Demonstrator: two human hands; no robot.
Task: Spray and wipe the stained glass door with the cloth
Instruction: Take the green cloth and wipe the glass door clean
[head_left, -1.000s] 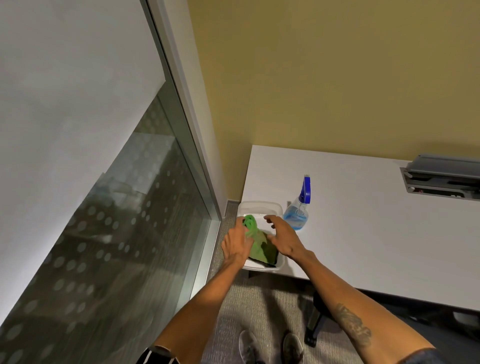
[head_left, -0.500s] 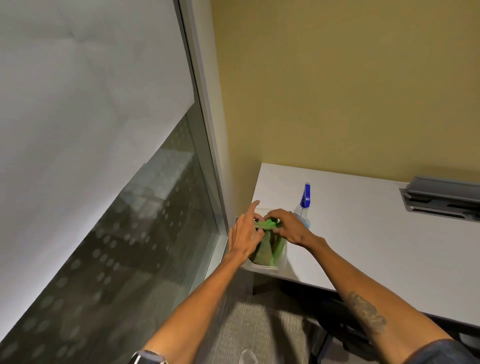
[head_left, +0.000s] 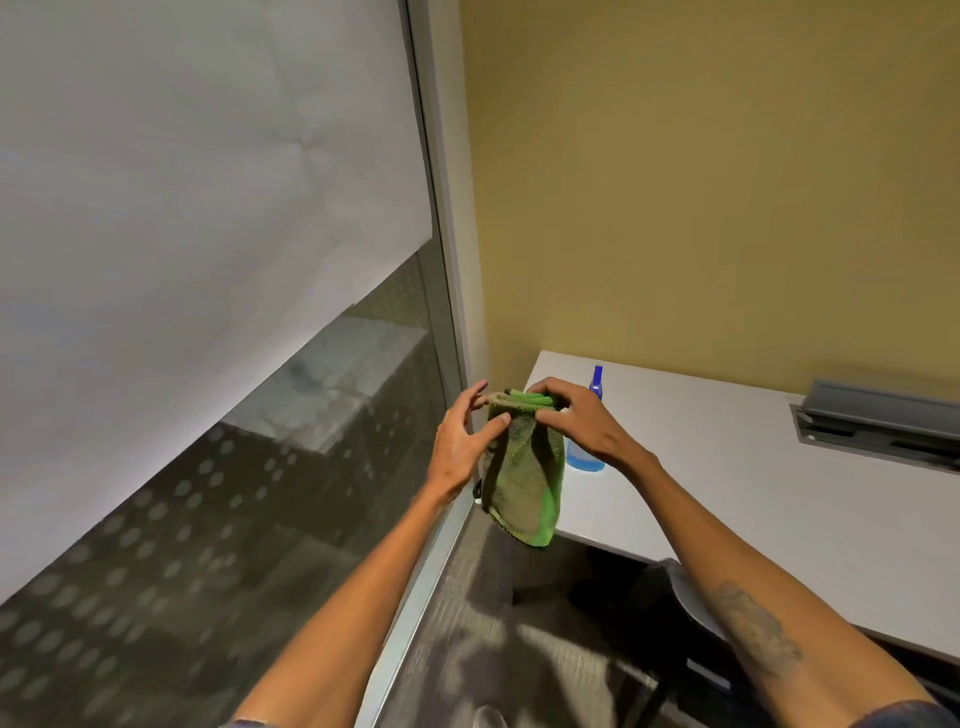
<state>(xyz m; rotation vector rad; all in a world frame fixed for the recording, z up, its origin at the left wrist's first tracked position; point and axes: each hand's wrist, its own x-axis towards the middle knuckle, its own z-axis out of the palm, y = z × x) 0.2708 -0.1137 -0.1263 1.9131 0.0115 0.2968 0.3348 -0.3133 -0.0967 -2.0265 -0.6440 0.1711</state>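
a green cloth (head_left: 524, 473) is held up in the middle of the frame, gathered at its top edge and hanging down loose, its lower corner seen over the table (head_left: 779, 499) edge. the bunched top is pinched by the right hand (head_left: 582, 423), whose fingers (head_left: 545, 387) are curled over the folds from above while the thumb is pressed in below. the left hand (head_left: 460, 447) is kept mostly open: the thumb tip is laid against the cloth's left side just under the gathered edge, and the other fingers (head_left: 470, 397) are spread and lifted, apart from the fabric, so nothing is closed around by this hand.

a spray bottle (head_left: 589, 457) with blue liquid and a blue top is seen standing on the table behind the right hand, largely hidden by it. the glass door (head_left: 223, 519) fills the left of the frame, its upper part covered in white and its lower part dotted, with the metal frame (head_left: 439, 260) running down to the lower centre. both forearms are stretched in from the bottom edge.
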